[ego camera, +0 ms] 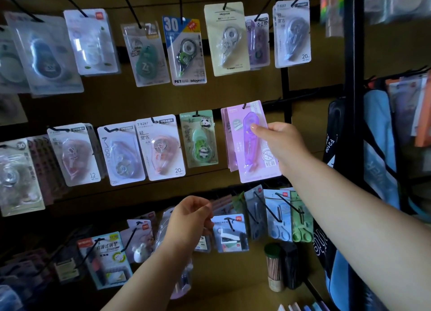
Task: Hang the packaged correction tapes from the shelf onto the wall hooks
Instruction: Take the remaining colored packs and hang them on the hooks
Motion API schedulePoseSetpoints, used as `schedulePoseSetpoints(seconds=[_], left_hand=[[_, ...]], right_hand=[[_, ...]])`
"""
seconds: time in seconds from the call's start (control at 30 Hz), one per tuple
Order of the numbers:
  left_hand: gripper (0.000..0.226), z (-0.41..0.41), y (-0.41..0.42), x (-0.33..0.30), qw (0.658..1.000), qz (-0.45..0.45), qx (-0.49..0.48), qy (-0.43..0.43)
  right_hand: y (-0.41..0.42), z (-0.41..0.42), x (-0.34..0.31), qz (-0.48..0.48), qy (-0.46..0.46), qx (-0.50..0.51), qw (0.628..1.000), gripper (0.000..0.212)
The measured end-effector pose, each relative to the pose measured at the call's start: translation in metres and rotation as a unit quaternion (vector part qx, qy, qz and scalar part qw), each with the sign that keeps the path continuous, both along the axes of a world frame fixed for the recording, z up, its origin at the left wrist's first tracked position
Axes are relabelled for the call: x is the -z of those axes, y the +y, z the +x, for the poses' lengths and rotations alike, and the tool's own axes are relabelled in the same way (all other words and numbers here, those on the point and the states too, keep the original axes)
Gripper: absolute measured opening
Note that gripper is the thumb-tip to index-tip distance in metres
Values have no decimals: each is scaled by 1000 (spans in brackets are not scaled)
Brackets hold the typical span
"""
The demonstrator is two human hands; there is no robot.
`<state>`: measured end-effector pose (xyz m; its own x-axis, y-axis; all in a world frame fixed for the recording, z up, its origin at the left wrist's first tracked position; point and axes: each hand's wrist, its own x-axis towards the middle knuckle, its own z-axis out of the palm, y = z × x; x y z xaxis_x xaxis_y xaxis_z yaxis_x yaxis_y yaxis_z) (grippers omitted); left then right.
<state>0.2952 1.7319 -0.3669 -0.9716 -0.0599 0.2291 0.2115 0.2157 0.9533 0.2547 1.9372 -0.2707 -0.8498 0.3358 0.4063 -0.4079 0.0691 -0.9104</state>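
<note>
Head camera, at a stationery display wall: a person's right hand point(281, 145) pinches a purple correction tape pack point(253, 142) by its right edge, thumb on the clear blister front and fingers curled behind the card. The pack's top slot sits at a black wall hook point(244, 105), with more purple cards hanging just behind it. Whether the slot is fully threaded cannot be told.

Such a pack looks light, its card backing thin and bendable and its plastic blister stiff and slick; the bare card edge seems a surer hold than the bubble.

Left of the purple pack hangs a green panda pack point(199, 139), close beside it, leaving little sideways room. A black upright post point(285, 82) stands just to its right, while rows of hooks jut outward below.

Below and left of the purple pack, the left hand point(190, 219) curls around a stack of clear packs point(177, 259).
</note>
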Motion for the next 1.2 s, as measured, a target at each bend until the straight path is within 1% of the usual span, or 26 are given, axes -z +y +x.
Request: schedulePoseSetpoints(seconds=[0.1, 0.27, 0.33, 0.5, 0.77, 0.87, 0.97, 1.0, 1.1, 1.2], left_hand=[[10, -4, -1, 4, 1000, -25, 1, 9], [8, -8, -2, 13, 999, -43, 0, 20], [7, -10, -3, 17, 998, -50, -2, 24], [5, -14, -6, 25, 997, -72, 4, 30], [4, -17, -8, 35, 994, -103, 8, 36], [4, -18, -6, 42, 994, -102, 10, 26], [5, -17, -3, 49, 994, -105, 14, 30], [6, -16, -2, 53, 994, -107, 17, 28], [5, -15, 1, 70, 994, -104, 25, 11], [5, -10, 3, 94, 992, -123, 34, -6]], right_hand=[[-3, -7, 0, 7, -14, 7, 1000, 28], [-7, -27, -1, 26, -39, 33, 998, 46], [-9, -35, -1, 34, -50, 40, 997, 49], [-10, -54, 5, 45, -68, 47, 996, 44], [-3, -63, 27, 46, -88, 43, 994, 48], [-1, -51, 40, 60, -98, 50, 992, 49], [-2, -33, 59, 60, -106, 37, 992, 39], [-2, -27, 68, 57, -112, 30, 992, 39], [-7, -9, 102, 61, -140, 24, 988, 40], [-14, 12, 144, 71, -164, 2, 984, 34]])
